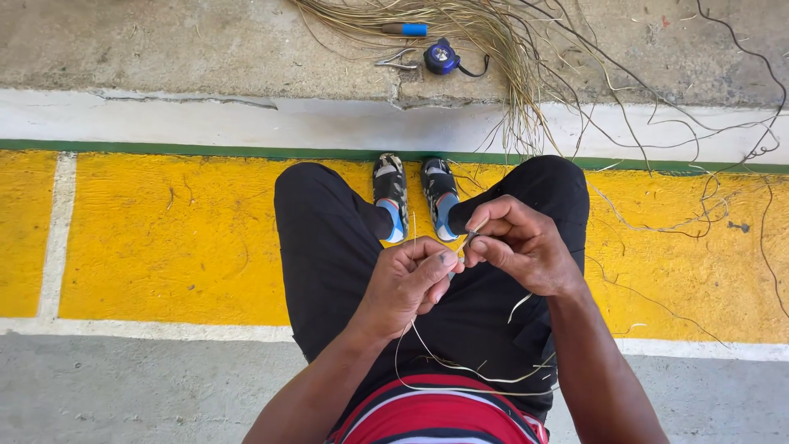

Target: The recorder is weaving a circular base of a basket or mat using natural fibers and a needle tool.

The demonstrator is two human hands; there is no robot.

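My left hand (408, 279) and my right hand (519, 242) meet over my lap, both pinching a thin pale fibre strand (460, 374) between fingertips. The strand's loose end loops down across my black shorts (329, 247) toward my striped shirt. A short piece sticks up between the two thumbs. My feet in patterned shoes (415, 193) rest together on the yellow painted floor (164, 238).
A bundle of long dry fibres (509, 49) lies spread on the concrete step ahead. Beside it sit a blue tape measure (442, 57), metal pliers (396, 60) and a blue-handled tool (404, 30). Dark loose strands (723, 123) trail at the right.
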